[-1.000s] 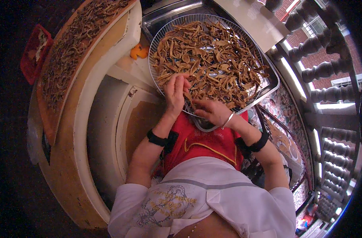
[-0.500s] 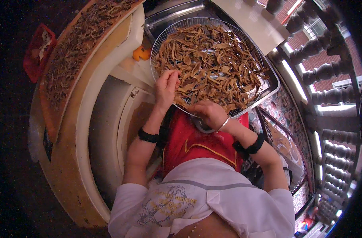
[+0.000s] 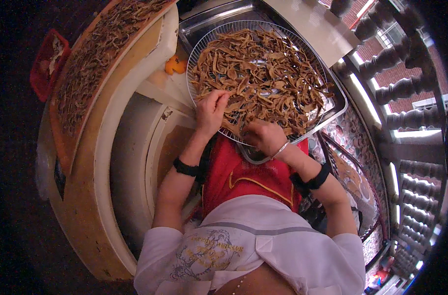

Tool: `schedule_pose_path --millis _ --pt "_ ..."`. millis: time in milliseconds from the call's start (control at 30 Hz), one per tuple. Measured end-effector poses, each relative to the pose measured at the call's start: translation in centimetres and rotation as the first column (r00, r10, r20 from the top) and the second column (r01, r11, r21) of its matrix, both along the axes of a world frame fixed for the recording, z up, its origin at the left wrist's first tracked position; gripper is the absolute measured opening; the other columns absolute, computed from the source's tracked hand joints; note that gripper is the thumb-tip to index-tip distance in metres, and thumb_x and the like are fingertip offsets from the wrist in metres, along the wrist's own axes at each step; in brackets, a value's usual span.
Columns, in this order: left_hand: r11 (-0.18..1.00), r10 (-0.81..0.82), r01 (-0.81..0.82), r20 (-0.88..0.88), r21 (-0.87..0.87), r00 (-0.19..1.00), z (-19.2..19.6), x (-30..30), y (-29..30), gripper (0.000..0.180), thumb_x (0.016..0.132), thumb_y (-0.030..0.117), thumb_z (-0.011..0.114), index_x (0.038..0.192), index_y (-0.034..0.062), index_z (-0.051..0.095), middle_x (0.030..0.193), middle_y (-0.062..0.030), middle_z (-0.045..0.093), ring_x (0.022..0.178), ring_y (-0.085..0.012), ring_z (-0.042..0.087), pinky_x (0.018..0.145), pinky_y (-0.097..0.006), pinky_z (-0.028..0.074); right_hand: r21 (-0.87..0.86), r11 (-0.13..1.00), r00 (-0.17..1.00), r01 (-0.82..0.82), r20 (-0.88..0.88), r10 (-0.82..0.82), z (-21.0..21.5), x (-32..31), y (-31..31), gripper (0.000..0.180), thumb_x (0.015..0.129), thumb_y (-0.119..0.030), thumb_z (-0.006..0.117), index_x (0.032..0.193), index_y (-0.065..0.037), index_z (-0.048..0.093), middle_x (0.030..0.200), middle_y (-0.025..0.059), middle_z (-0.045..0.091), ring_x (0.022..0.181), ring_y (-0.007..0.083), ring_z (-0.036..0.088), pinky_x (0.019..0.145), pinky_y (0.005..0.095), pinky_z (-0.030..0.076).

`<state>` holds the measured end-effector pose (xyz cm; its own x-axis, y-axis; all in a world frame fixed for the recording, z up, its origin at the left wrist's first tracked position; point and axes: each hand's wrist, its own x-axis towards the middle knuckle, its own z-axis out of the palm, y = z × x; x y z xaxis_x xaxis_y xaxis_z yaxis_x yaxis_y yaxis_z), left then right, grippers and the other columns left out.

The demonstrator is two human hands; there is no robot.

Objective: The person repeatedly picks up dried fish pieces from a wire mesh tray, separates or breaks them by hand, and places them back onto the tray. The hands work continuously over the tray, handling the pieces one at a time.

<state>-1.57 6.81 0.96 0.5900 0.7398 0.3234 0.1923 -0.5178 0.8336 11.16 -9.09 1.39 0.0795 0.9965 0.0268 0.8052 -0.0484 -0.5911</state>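
Note:
A round wire rack [image 3: 190, 81] holds a loose layer of curled, dried brown strips [image 3: 263, 73]; their exact kind is unclear. My left hand [image 3: 211, 112] is over the rack's near left rim, thumb and fingers pinched together among the strips. Whatever is between those fingertips is too small to name. My right hand [image 3: 267, 138] curls down at the near rim, its fingertips hidden beneath the hand. A few strips lie between the two hands. Below the right hand, the rounded edge of a clear container [image 3: 253, 158] shows against the red cloth on my lap.
Under the rack sits a metal tray [image 3: 343, 105]. At left, a curved cabinet [image 3: 103, 142] bears an orange-brown board [image 3: 62, 147] spread with thin dried pieces, beside a red basket [image 3: 37, 73]. An orange object [image 3: 175, 65] lies near the rack. A balustrade [image 3: 406, 91] lines the right side.
My left hand has moved slightly right and down, still pinched. My right hand has shifted a little to the right, showing more of the clear container.

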Motion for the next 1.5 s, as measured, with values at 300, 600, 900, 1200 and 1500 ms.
schedule_pose_path --millis 300,600,900,1200,1500 --pt "0.998 -0.024 0.025 -0.012 0.054 1.0 0.2 0.0 -0.1 0.012 0.087 0.014 0.057 0.093 0.0034 0.06 0.079 -0.0111 0.064 0.071 -0.025 0.063 0.061 -0.032 0.047 0.033 0.996 0.974 0.08 0.208 -0.086 -0.7 1.2 0.1 0.032 0.077 -0.031 0.062 0.104 -0.016 0.055 0.084 0.0106 0.061 0.076 0.0315 0.062 0.062 0.043 0.05" --pt "0.995 -0.025 0.026 -0.014 0.093 1.0 0.3 0.1 -0.3 0.012 0.087 0.014 0.057 0.092 0.0038 0.06 0.082 -0.0104 0.063 0.073 -0.0259 0.063 0.063 -0.033 0.047 -0.152 0.962 0.949 0.226 -0.189 -0.252 -1.7 3.3 0.4 0.047 0.081 -0.031 0.06 0.12 -0.013 0.041 0.09 0.0187 0.064 0.08 0.0397 0.061 0.068 0.0495 0.047" --pt "0.995 -0.014 0.018 -0.044 0.101 0.999 0.4 0.2 -0.6 0.011 0.086 0.013 0.057 0.089 0.003 0.06 0.082 -0.0108 0.063 0.074 -0.027 0.062 0.064 -0.034 0.047 -0.1 0.97 0.739 0.221 -0.632 -0.233 -1.2 6.0 0.9 0.031 0.089 -0.016 0.054 0.117 -0.003 0.048 0.097 0.0097 0.061 0.09 0.0203 0.058 0.076 0.0319 0.047" --pt "0.982 -0.012 0.026 -0.076 0.185 0.997 0.3 0.4 -0.7 0.009 0.084 0.012 0.058 0.087 0.0041 0.06 0.081 -0.0112 0.063 0.073 -0.0297 0.061 0.063 -0.036 0.047 0.095 0.993 0.989 0.074 -0.137 -0.061 -1.5 3.3 0.1 0.039 0.081 -0.007 0.059 0.119 -0.005 0.051 0.101 0.013 0.062 0.093 0.0237 0.061 0.079 0.0332 0.048" --pt "0.938 -0.099 0.19 -0.302 0.289 0.948 1.1 0.2 -0.9 0.012 0.08 0.013 0.059 0.091 0.008 0.063 0.096 -0.0083 0.061 0.089 -0.0272 0.057 0.073 -0.037 0.045 0.019 0.998 0.968 0.065 -0.243 -0.059 0.0 4.3 0.6 0.024 0.08 -0.004 0.058 0.104 -0.006 0.06 0.097 0.0103 0.064 0.088 0.0259 0.063 0.077 0.0334 0.049"
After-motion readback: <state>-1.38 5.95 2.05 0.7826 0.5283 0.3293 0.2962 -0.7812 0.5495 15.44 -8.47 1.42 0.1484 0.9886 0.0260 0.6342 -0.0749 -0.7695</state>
